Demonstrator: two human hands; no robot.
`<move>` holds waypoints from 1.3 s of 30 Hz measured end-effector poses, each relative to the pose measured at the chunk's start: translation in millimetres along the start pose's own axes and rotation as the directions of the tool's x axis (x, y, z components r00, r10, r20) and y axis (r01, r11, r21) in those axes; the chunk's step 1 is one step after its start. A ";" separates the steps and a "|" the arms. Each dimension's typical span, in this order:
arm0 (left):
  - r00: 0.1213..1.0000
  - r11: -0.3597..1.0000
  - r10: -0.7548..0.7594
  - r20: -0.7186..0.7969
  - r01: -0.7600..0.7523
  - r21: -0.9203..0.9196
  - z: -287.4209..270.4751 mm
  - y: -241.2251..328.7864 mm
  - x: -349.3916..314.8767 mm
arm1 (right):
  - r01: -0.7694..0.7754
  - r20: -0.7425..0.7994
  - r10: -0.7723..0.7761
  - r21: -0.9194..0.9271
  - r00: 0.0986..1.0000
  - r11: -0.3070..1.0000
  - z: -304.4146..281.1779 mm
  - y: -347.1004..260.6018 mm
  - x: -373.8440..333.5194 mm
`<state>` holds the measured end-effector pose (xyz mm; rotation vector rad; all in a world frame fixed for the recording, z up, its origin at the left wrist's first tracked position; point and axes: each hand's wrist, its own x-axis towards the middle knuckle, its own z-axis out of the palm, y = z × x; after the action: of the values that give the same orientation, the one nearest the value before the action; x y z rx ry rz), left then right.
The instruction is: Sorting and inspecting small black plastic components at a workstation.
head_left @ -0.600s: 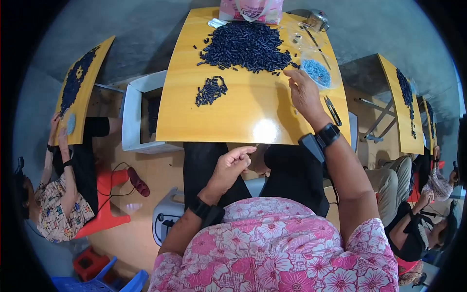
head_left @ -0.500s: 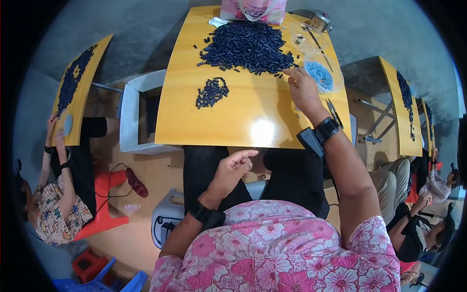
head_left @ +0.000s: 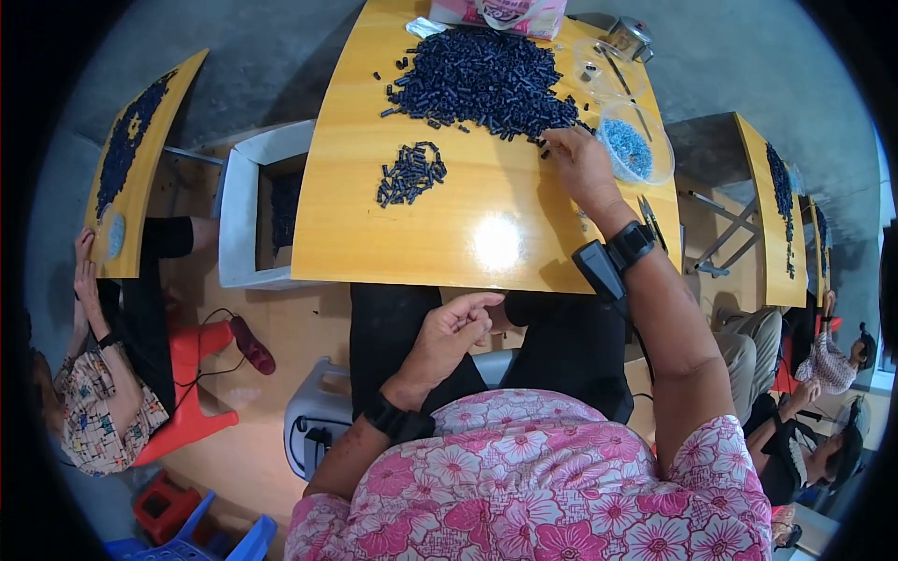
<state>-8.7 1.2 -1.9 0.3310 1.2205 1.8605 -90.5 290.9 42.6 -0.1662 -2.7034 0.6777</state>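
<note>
A big pile of short black tubular pieces (head_left: pixel 482 79) covers the far part of the yellow table (head_left: pixel 402 248). At its right edge is my right hand (head_left: pixel 585 168), fingers bent together beside a few loose black pieces; what they pinch is too small to make out. Close by that hand stands a clear round tub (head_left: pixel 666 154) holding many small light-blue pieces (head_left: pixel 625 148). A smaller heap of black pieces (head_left: pixel 410 175) lies nearer, left of centre. Below the table's near edge, over my lap, my left hand (head_left: pixel 440 341) is closed, thumb against forefinger, anything inside hidden.
A pink bag (head_left: pixel 505 17) and a metal pot (head_left: pixel 629 39) stand at the far edge, with a clear shallow dish (head_left: pixel 603 70) near the pot. Black-handled tweezers (head_left: pixel 650 220) lie beside my right wrist. An open white box (head_left: pixel 253 276) is left of the table. Other people sit at side tables.
The view has shifted slightly. My right hand stays at the pile's right edge and my left hand stays over my lap. The person at the left has moved their hands on their table.
</note>
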 end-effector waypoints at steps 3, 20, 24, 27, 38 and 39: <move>1.000 1.000 -0.018 -0.009 0.018 -0.006 1.5 2.8 0.0 | 0.009 -0.010 -0.009 -0.016 1.000 1.000 1.4 4.9 2.2; 1.000 1.000 -0.016 -0.025 0.016 0.011 -0.7 -2.2 -3.1 | -0.269 0.075 0.261 0.389 0.963 0.881 6.3 -23.7 -4.4; 0.999 0.999 -0.032 -0.031 0.031 -0.025 2.0 0.0 -2.0 | -0.104 -0.161 0.108 0.035 0.981 0.994 -0.7 -1.0 5.6; 0.998 0.998 -0.042 -0.037 0.041 -0.040 1.2 -0.4 -2.6 | -0.098 -0.077 0.103 0.059 0.992 0.993 -3.3 -7.0 7.1; 0.999 0.999 -0.037 -0.039 0.036 -0.028 -0.2 -1.4 -1.9 | 0.060 0.070 -0.056 -0.057 0.996 0.997 6.2 -10.2 10.1; 0.999 1.000 -0.027 -0.034 0.026 -0.018 -0.3 -1.0 -1.5 | 0.102 0.100 -0.094 -0.082 0.991 0.991 3.2 -13.4 9.3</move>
<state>-7.5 0.0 -2.6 0.2735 1.2255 1.8598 -100.8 279.5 49.2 -0.0216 -2.8129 0.5534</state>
